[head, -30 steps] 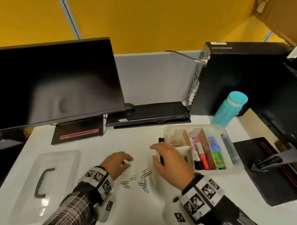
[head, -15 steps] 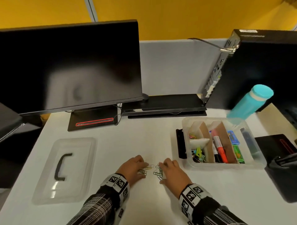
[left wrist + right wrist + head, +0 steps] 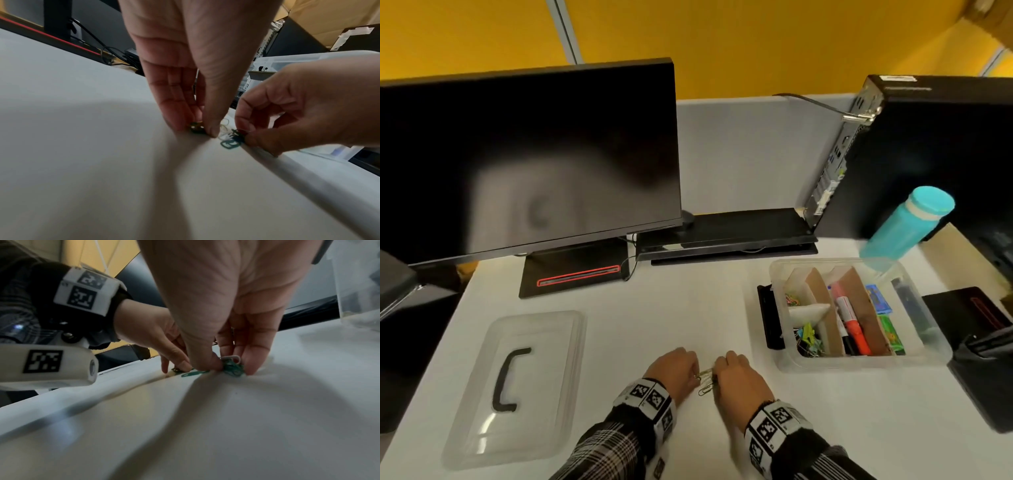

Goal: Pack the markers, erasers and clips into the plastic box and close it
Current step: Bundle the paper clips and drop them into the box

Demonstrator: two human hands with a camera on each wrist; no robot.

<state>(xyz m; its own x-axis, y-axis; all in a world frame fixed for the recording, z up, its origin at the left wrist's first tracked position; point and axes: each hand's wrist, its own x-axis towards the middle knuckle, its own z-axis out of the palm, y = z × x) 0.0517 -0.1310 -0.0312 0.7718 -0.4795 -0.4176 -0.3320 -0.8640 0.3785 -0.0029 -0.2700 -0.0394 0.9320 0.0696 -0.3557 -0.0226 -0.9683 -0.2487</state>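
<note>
Several coloured paper clips [image 3: 705, 378] lie bunched on the white desk between my hands. My left hand [image 3: 678, 371] pinches a few of them [image 3: 197, 128] against the desk with thumb and fingers. My right hand [image 3: 736, 377] pinches the green and white clips [image 3: 232, 367] at the other side of the bunch. The clear plastic box [image 3: 866, 361] stands open to the right, split by cardboard dividers, with markers [image 3: 851, 318], erasers [image 3: 878, 298] and clips [image 3: 808, 337] in it. Its clear lid [image 3: 517, 387] with a black handle lies flat at the left.
A black monitor [image 3: 527, 154] stands at the back left and a black computer case [image 3: 928, 154] at the back right. A teal bottle [image 3: 911, 226] stands just behind the box. A black object [image 3: 768, 317] lies against the box's left wall.
My right hand left the box and came down to the scattered clips. Both hands have drawn together and gathered the clips into one bunch between them.
</note>
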